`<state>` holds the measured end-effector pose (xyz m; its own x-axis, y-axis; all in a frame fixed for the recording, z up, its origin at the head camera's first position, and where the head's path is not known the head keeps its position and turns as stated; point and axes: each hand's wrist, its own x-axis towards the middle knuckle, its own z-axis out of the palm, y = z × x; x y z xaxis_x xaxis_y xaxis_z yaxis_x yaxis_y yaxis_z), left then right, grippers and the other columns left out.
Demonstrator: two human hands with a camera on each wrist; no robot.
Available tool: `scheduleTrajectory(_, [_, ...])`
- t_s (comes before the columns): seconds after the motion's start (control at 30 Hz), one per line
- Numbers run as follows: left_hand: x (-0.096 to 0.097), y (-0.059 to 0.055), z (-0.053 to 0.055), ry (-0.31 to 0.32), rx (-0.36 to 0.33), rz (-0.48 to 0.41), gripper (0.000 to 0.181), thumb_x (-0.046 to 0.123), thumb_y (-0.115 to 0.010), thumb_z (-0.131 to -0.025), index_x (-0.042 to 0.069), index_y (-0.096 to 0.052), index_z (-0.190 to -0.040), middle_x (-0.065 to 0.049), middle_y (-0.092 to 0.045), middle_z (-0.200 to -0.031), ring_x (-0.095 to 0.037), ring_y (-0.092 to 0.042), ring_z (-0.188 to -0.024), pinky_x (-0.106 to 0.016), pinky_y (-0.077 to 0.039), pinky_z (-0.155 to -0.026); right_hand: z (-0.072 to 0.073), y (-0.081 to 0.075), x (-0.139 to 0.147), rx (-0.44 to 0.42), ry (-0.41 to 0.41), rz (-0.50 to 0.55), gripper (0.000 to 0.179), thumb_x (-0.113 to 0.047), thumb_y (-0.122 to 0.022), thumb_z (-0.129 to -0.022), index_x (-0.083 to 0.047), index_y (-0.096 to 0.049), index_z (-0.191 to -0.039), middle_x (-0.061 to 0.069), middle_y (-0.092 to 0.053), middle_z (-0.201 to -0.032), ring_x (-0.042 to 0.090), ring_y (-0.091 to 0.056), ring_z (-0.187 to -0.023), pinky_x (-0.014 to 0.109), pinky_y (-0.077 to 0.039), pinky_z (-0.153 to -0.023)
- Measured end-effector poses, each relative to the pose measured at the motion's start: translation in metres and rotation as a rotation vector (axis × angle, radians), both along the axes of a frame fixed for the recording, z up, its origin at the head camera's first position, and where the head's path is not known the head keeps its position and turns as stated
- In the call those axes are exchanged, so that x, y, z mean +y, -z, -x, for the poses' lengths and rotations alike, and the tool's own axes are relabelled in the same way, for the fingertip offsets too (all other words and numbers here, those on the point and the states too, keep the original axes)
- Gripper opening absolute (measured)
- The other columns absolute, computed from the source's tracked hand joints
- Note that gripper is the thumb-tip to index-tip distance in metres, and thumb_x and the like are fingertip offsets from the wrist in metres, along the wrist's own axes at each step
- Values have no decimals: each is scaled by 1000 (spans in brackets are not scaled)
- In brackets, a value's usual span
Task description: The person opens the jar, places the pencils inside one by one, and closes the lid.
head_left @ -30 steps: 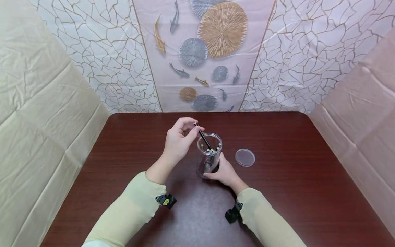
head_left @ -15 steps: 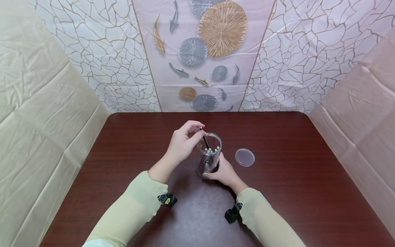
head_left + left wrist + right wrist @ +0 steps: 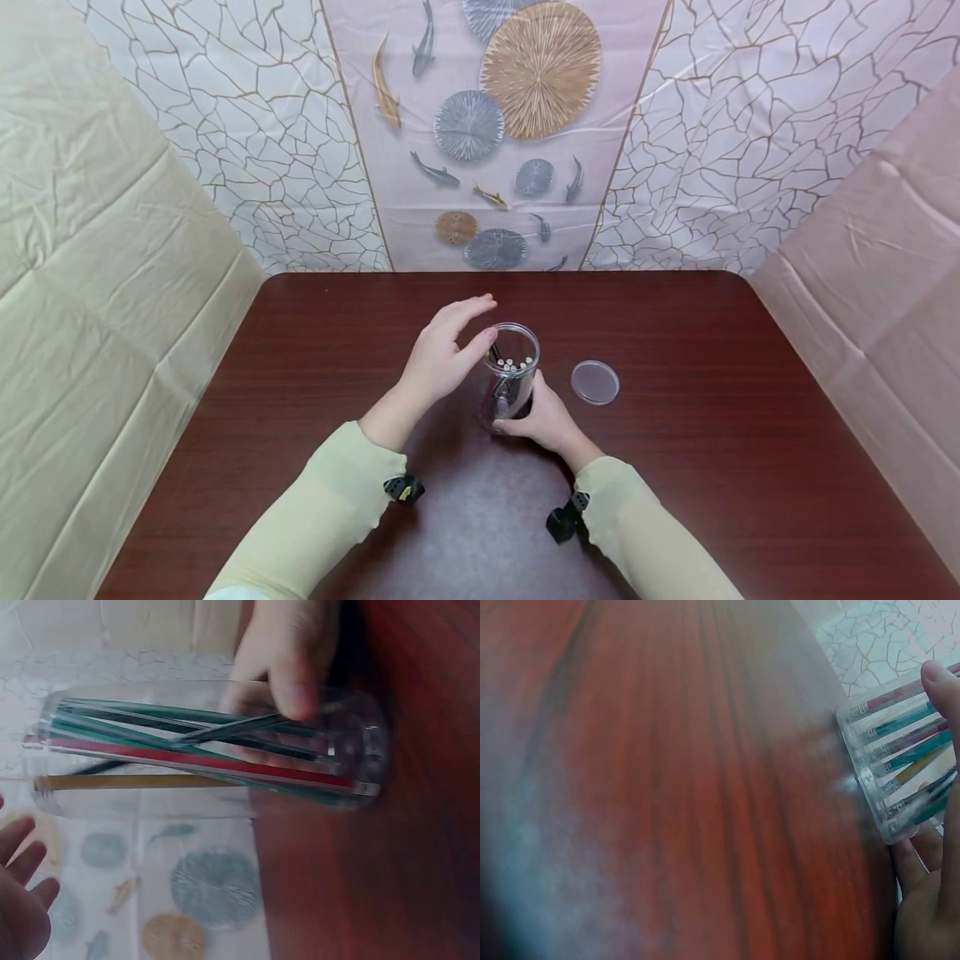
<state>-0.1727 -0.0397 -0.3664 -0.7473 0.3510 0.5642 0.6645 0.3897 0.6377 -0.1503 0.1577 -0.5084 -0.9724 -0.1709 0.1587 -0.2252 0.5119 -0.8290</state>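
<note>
A clear round jar [image 3: 510,387] stands upright on the table, holding several coloured pencils [image 3: 202,761] in green, red, yellow and dark tones. Their pale ends [image 3: 513,365] show inside the mouth, below the rim. My right hand [image 3: 546,417] grips the lower part of the jar from the right, with the thumb across its near side. At the left of the rim is my left hand [image 3: 446,354], fingers extended and spread from the thumb, nothing held. The thumb tip overlaps the rim in the head view; whether it touches cannot be told.
A clear round lid [image 3: 596,382] lies on the dark red-brown table [image 3: 337,358] just right of the jar. A patterned cloth backdrop [image 3: 277,133] hangs behind the table's far edge, and pale cloth walls [image 3: 97,217] stand on both sides.
My left hand moved right and lowered a dark pencil into the jar, then let go and spread its fingers. The right hand kept its grip on the jar.
</note>
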Motion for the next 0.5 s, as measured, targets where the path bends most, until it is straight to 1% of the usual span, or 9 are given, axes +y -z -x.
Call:
scheduleTrajectory(0.07, [-4,6,0,-28,-10,6,38,22,-59,-91,10,-58,-127,-4,-56,-130,-18,-46,-123,-38,-36,-100,0,0,0,5,-1,3,89,-29,-88,-60,-6,-37,-129,13,-59,-116,23,-55,-107,43,-42,-92])
scheduleTrajectory(0.13, [-7,15,0,-50,-52,-9,40,24,-57,-92,11,-55,-130,-4,-55,-132,-18,-46,-123,-40,-37,-100,1,1,0,10,1,2,89,-28,-88,-60,-6,-37,-129,13,-59,-116,23,-55,-107,42,-42,-92])
scheduleTrajectory(0.2, [-10,25,-1,-48,-102,-32,41,24,-55,-93,10,-53,-131,-4,-55,-131,-18,-47,-123,-41,-37,-99,1,2,0,14,2,4,89,-28,-88,-59,-5,-37,-129,12,-59,-116,23,-55,-107,42,-42,-92])
scheduleTrajectory(0.27, [-12,36,-1,-21,-138,-50,43,24,-55,-93,7,-50,-132,-6,-55,-131,-19,-48,-122,-41,-36,-100,1,3,0,16,3,9,90,-27,-88,-59,-5,-37,-129,12,-59,-117,23,-55,-107,42,-42,-92])
scheduleTrajectory(0.37, [-14,53,-1,41,-176,-58,49,23,-57,-92,5,-44,-136,-9,-53,-133,-21,-48,-123,-41,-35,-101,1,3,0,17,2,5,90,-27,-88,-59,-5,-37,-129,13,-58,-118,23,-54,-108,42,-42,-92])
scheduleTrajectory(0.43, [-13,62,-1,84,-202,-57,57,24,-60,-90,4,-39,-138,-11,-51,-135,-23,-46,-125,-42,-34,-103,1,3,-1,16,0,4,90,-27,-88,-59,-6,-36,-129,13,-58,-119,23,-54,-109,42,-41,-93])
scheduleTrajectory(0.5, [-11,70,-1,107,-237,-40,68,24,-66,-85,4,-34,-141,-12,-48,-138,-23,-43,-127,-43,-32,-104,1,3,-1,20,-3,0,89,-28,-88,-59,-5,-36,-129,13,-58,-119,24,-54,-109,42,-42,-92])
